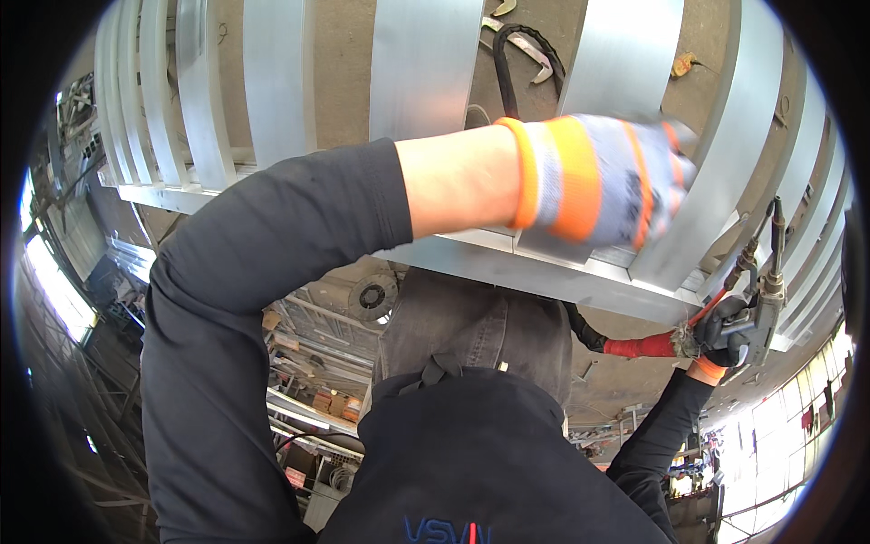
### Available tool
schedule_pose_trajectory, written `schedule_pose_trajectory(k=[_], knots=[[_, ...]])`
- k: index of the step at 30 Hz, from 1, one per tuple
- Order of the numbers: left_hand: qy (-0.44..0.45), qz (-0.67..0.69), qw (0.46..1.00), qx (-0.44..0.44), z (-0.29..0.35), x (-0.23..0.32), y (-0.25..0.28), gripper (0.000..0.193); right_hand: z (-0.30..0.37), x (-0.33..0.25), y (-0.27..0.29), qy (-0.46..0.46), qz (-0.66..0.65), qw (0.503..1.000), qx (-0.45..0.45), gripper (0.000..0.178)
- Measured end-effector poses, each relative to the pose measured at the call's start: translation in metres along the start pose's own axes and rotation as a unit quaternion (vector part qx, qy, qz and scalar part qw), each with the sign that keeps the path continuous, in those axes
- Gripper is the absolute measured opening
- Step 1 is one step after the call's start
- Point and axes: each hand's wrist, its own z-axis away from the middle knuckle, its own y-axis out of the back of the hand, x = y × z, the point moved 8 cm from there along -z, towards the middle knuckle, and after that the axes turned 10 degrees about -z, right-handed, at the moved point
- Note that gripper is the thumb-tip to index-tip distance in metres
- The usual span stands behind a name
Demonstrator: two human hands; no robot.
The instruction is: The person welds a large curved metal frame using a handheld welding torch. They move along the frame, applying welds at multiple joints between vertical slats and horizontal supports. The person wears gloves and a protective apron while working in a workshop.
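Observation:
My left hand, in a grey glove with orange bands, reaches across to the right above the slats of a silver metal frame. Motion smears its fingers, so their closure and anything in them cannot be made out. Low at the right, my right hand, in a dark glove with an orange cuff, is wrapped round a grey welding gun. The gun's thin tip points up beside the right-hand slats. A red-wrapped cable runs from the gun toward my legs.
Silver clamps and a black cable lie beyond the frame's near rail. A small yellowish object shows between slats. Behind me are a round dark-centred item and racks of stock.

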Motion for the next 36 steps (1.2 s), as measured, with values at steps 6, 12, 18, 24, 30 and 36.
schedule_pose_trajectory(k=[6,12,18,24,30,36], knots=[[-0.037,-0.064,0.996,-0.060,0.017,0.008,-0.017,0.015,-0.003,0.011,-0.026,0.009,0.090,0.996,-0.018,0.056],[-0.046,0.021,0.997,0.053,-0.005,0.015,0.003,0.014,-0.007,0.017,-0.054,0.004,0.160,0.984,-0.078,0.061],[-0.068,-0.062,0.989,-0.115,0.017,0.012,-0.022,0.018,-0.001,0.020,-0.049,0.008,0.140,0.988,-0.060,0.062],[-0.068,-0.035,0.997,-0.023,0.011,0.019,-0.021,0.016,0.000,0.008,-0.024,0.038,0.121,0.992,0.017,0.060],[-0.065,-0.054,0.996,-0.030,0.029,0.023,-0.030,0.012,0.002,0.001,-0.007,0.041,0.104,0.993,0.043,0.059],[-0.069,-0.051,0.995,0.060,0.022,0.010,0.004,0.015,0.010,-0.001,0.022,0.030,0.074,0.993,0.092,0.060]])
